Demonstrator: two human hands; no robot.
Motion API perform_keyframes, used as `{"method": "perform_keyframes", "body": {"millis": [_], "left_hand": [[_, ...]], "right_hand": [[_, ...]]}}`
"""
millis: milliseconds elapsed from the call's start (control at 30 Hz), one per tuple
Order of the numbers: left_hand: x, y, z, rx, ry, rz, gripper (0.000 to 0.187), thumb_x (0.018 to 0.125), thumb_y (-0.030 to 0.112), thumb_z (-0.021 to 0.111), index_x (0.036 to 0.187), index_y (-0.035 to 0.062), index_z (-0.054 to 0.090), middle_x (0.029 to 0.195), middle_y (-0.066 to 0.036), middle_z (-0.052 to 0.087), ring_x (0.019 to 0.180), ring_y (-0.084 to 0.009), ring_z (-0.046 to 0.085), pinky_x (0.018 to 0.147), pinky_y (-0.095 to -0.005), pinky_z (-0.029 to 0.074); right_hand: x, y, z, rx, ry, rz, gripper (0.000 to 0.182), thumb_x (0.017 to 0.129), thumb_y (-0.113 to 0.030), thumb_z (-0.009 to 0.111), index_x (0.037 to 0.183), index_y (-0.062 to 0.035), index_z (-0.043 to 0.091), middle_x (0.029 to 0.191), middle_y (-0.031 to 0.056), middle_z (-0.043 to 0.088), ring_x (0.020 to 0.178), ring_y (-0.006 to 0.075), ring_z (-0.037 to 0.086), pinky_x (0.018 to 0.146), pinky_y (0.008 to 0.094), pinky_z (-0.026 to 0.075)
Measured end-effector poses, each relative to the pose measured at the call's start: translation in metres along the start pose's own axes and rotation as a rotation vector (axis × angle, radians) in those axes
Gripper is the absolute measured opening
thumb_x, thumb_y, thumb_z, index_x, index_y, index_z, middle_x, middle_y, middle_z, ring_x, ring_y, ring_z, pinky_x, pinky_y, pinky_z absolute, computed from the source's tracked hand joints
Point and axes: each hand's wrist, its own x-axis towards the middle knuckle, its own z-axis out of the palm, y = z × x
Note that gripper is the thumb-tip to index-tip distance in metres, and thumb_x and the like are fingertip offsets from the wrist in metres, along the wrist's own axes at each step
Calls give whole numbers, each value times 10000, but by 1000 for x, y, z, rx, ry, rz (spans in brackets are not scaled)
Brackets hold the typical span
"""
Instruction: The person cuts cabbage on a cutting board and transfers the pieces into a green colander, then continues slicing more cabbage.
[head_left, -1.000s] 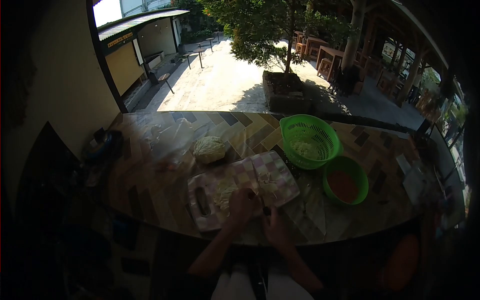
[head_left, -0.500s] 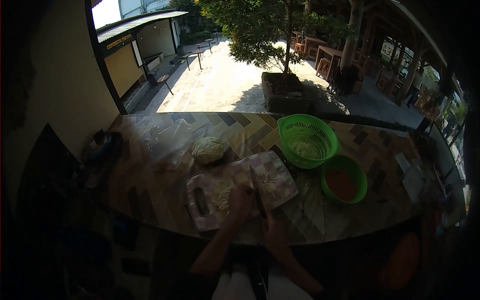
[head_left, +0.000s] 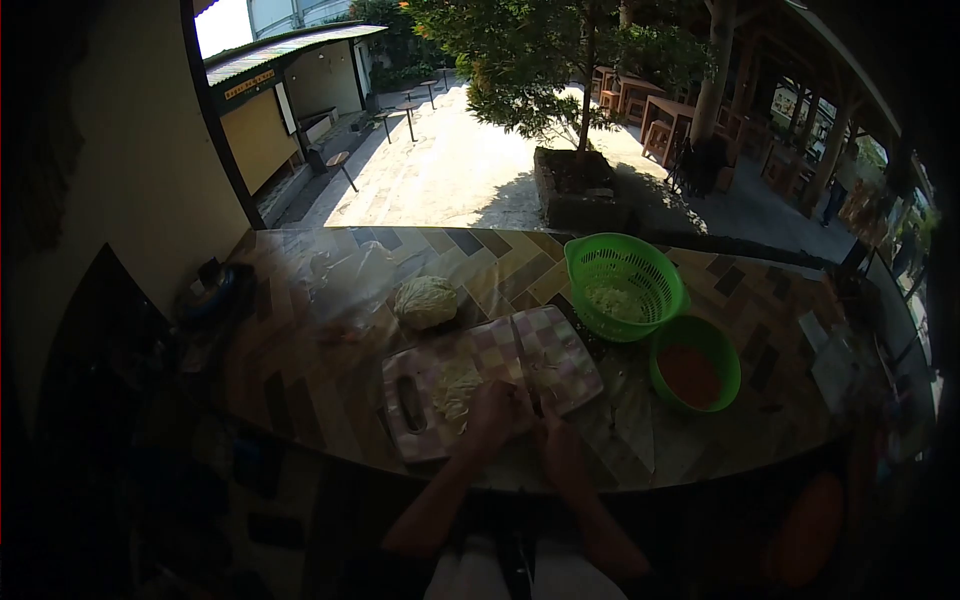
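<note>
1. Head view: the pink-and-white checkered cutting board [head_left: 484, 347] lies on the wood-patterned table [head_left: 300, 385], its handle slot toward the left end.
2. The right hand [head_left: 563, 447], at the board's near edge, is closed around the handle of a kitchen knife [head_left: 524, 356]; the blade points away from the person, across the right part of the board.
3. The left hand [head_left: 490, 412] is over the near middle of the board, fingers curled, just left of the knife; whether they pinch anything I cannot tell.
4. Shredded cabbage [head_left: 455, 393] lies on the board, left of the left hand; a few pale shreds lie right of the blade.
5. Just beyond the board's far edge sits a pale cabbage head [head_left: 426, 302].
6. Beyond the board's right end stands a green colander [head_left: 663, 283] holding pale shreds.
7. Right of the board, a green bowl [head_left: 729, 378] contains something orange-red.
</note>
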Motion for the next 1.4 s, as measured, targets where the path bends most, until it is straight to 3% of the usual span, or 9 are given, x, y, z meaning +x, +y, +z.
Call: {"method": "perform_keyframes", "body": {"millis": [133,233,433,533,633,933,1133,1233,1400], "left_hand": [[4,-14,8,28,101,27,171,748,161,671,808,4,703,781,-182,670,758,-340,660,693,-410,520],[8,-16,8,1,74,-13,183,726,172,696,810,10,705,797,-172,678,763,-329,665,706,-402,524],[8,-14,4,9,23,9,169,727,151,679,807,4,701,794,-194,666,776,-352,655,706,-431,513],[7,-17,4,51,-14,32,153,718,120,669,802,-5,694,788,-210,655,776,-374,645,707,-442,505],[9,-29,10,71,30,95,143,706,97,671,796,-11,689,783,-209,653,767,-375,644,711,-438,506],[3,-23,7,30,68,48,179,686,105,732,817,-15,716,767,-166,684,706,-281,678,688,-356,529],[5,-26,3,38,4,83,156,688,81,689,814,-9,713,743,-185,669,697,-312,672,676,-378,520],[4,-25,3,66,26,106,145,679,64,668,799,-6,710,744,-197,660,716,-331,667,684,-395,514],[-1,-19,5,73,81,66,144,684,85,679,794,-4,707,762,-185,669,734,-326,668,704,-402,515]], "right_hand": [[-18,-23,-21,112,-39,106,448,916,-168,526,1328,-7,460,704,260,583,723,397,637,582,426,453],[-28,-6,-1,150,30,15,448,905,-155,531,1324,-10,468,677,267,561,705,404,631,576,432,451],[-30,-3,13,11,-41,28,465,889,-87,501,1340,4,433,713,266,586,710,407,630,596,472,464],[-25,-14,13,-265,-126,69,473,879,-87,500,1338,0,431,755,268,605,717,428,616,619,496,474],[-13,-5,29,-206,7,-103,467,868,-88,505,1324,-4,452,770,263,614,717,432,610,625,498,485],[-28,-7,4,123,50,-27,385,916,-188,524,1236,24,528,741,277,589,716,433,613,587,458,452],[-23,-10,8,-158,-149,36,450,876,-58,480,1316,26,436,778,272,617,719,421,625,628,491,493],[-18,-13,23,-313,12,-81,366,907,-112,484,1245,24,514,749,269,615,732,415,627,630,485,490],[-3,-7,12,22,29,-17,416,903,-145,508,1282,26,493,749,265,606,722,397,636,613,449,480]]}}
